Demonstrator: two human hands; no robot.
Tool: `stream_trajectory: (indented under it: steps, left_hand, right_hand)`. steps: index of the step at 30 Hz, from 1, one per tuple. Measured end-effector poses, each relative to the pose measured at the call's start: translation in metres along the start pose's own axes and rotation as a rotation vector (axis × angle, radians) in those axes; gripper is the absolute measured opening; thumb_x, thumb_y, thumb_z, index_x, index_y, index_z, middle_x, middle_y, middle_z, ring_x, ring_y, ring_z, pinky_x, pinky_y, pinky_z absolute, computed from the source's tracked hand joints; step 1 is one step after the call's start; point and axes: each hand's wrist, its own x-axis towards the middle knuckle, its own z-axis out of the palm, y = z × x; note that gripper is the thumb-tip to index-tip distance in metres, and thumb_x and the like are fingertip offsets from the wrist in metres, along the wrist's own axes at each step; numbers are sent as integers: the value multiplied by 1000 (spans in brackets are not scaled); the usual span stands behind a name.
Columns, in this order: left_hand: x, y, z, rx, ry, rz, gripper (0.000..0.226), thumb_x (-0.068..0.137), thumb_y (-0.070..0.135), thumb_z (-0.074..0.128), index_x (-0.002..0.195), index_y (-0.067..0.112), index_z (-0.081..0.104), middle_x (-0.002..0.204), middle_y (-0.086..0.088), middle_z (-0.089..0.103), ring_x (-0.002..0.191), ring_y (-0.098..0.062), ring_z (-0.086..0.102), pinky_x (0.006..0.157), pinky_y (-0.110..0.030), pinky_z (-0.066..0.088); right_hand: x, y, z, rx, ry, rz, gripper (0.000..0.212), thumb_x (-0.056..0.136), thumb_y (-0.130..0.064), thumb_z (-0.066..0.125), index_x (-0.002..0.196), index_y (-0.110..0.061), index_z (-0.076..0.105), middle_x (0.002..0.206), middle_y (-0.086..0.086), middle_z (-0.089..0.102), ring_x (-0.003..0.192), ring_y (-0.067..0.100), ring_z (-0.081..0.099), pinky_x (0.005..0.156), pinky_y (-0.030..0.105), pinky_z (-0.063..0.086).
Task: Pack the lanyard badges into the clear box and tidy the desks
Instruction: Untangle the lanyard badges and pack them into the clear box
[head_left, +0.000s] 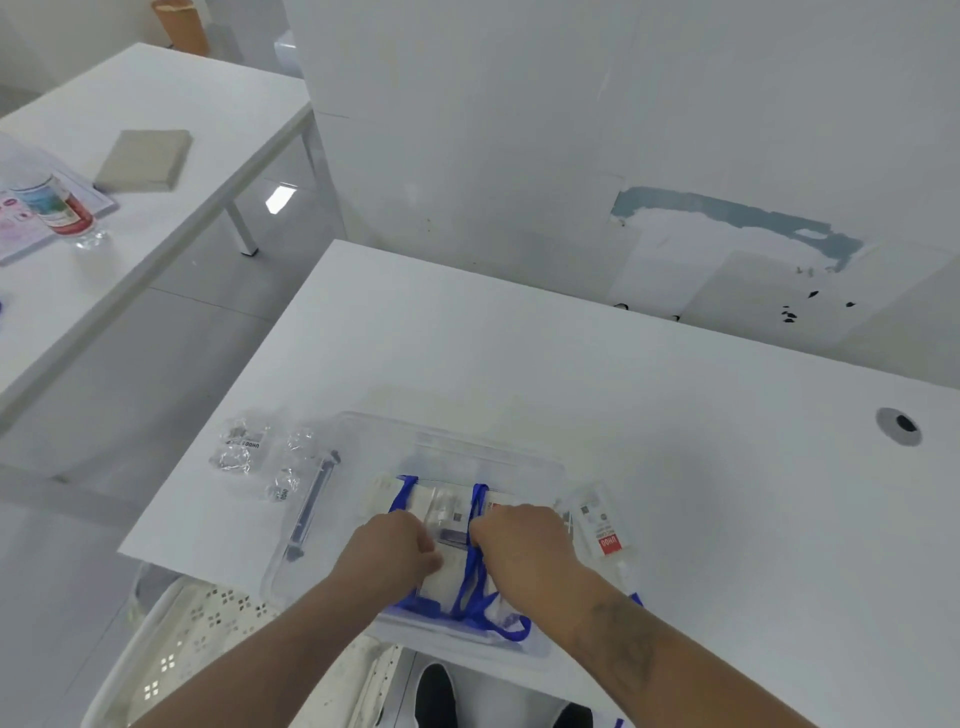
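Observation:
The clear plastic box (457, 447) sits at the near edge of the white desk (571, 374). Inside it lie several lanyard badges (447, 512) with blue straps (470, 582). Both my hands are down in the box. My left hand (392, 545) has curled fingers on the badges at the left. My right hand (519, 535) has its fingers curled on a blue strap and the badges beneath. One more badge (602, 525), with a red label, lies on the desk just right of the box.
Crumpled clear wrappers (241, 447) and a dark clip handle (311, 506) lie left of the box. The desk has a cable hole (898, 425) at far right. A second desk (156, 156) at left holds a bottle (62, 210), papers and a beige pad (143, 160). A white chair (197, 634) stands below.

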Motion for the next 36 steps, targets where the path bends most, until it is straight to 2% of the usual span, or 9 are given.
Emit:
stream_trajectory:
  steps: [3,6,10,14,18,22,28,33,36]
  left_hand:
    - [3,7,7,181,12,0,25,88,39,64,73,21,57,70,4,57,70,-13,61,71,-25,53]
    - [1,11,6,278,50,51,21,85,44,64,83,23,60,76,5,56,78,-14,64,74,-27,55]
    - [-13,24,-7,243,201,98,23,91,46,54,86,25,64,74,8,61,65,-7,58,61,-21,46]
    - [-40,57,-29,82,376,208,24,93,48,51,86,30,65,77,14,65,71,-4,60,71,-26,54]
    - [-61,124,-37,-8,378,448,17,95,44,52,91,32,64,84,16,64,76,-3,59,75,-23,52]
    - [-35,185,-11,146,290,620,20,97,32,49,110,28,64,105,12,65,90,-10,60,80,-26,51]
    - [39,234,47,625,19,570,40,88,12,59,128,18,56,123,-2,57,112,-22,55,87,-35,51]
    - [76,228,82,898,-120,541,56,89,21,58,142,21,40,148,-5,35,137,-27,30,106,-41,35]
    - [85,221,93,983,-112,588,62,85,18,62,142,21,38,153,-8,25,144,-29,16,112,-42,27]
  right_hand:
    - [-3,-6,-2,-109,-57,0,19,84,4,55,86,-15,58,70,3,47,76,25,48,65,33,34]
    - [-8,-8,-9,-105,-21,3,19,87,-9,60,105,-13,64,103,8,63,101,27,51,82,38,37]
    - [-37,15,-23,244,307,-50,33,92,-35,57,125,-32,60,121,-11,62,112,15,51,97,33,39]
    - [-76,65,-22,578,643,218,14,90,-44,58,103,-43,64,92,-26,63,88,-4,57,78,16,43]
    - [-92,116,23,693,522,486,6,92,-46,56,98,-45,57,84,-27,61,76,-6,59,67,12,46]
    - [-89,129,78,654,304,615,22,88,-59,53,98,-39,57,86,-21,60,74,-1,59,71,16,51]
    - [-68,132,113,661,194,631,35,85,-58,55,110,-34,55,108,-15,58,96,7,59,74,21,42]
    - [-58,153,130,625,239,570,22,89,-43,51,99,-27,62,97,-9,57,80,9,51,63,19,38]
    - [-65,169,137,619,293,545,24,87,-44,50,100,-28,63,96,-11,59,81,8,54,70,20,47]
